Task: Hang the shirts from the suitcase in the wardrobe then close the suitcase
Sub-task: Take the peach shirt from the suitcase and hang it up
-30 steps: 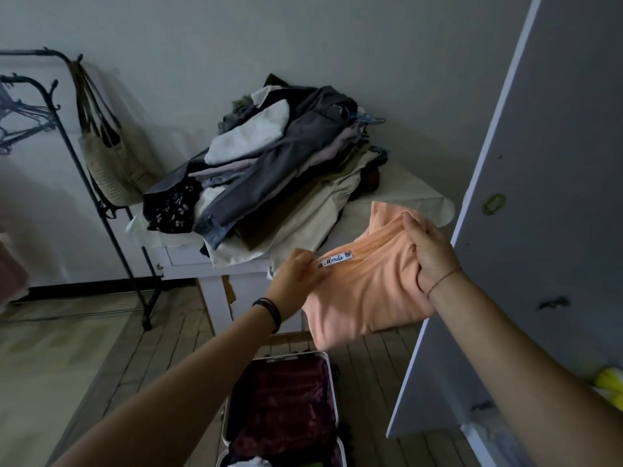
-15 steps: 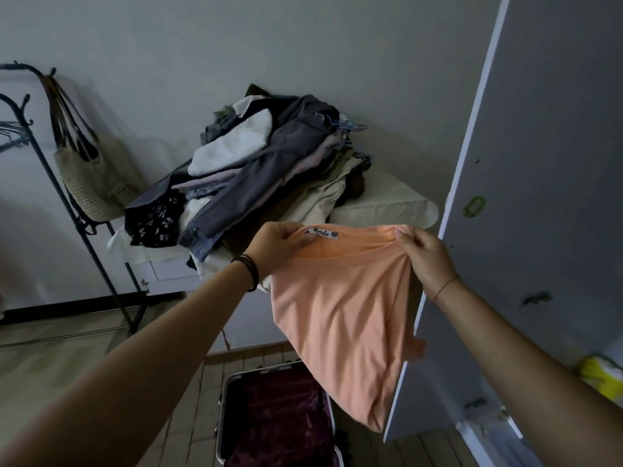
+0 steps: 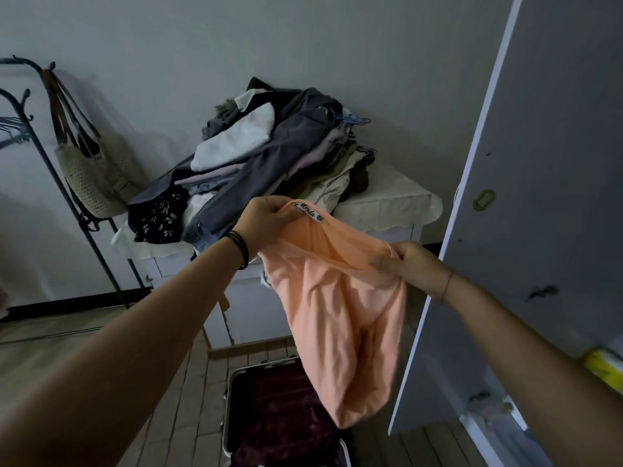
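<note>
Peach shirt (image 3: 340, 315) hung mid-air over the open suitcase (image 3: 228, 416), near the wardrobe door (image 3: 526, 230). My left hand (image 3: 266, 220) grip pinched the labelled neckline and my right hand (image 3: 404, 264) grip pinched the same edge. Long axis vertical, neck up, hem down. Risk: a thin pinch slips and the shirt drops back in. No hanger held.

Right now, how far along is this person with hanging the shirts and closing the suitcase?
Early on, it seems. Done: one peach shirt is out of the suitcase, and the wardrobe door stands open. In hand: the left hand and right hand pinch the shirt's neck edge, and it hangs with no hanger showing. Left: hang it in the wardrobe, then shut the suitcase, which lies open.
</note>
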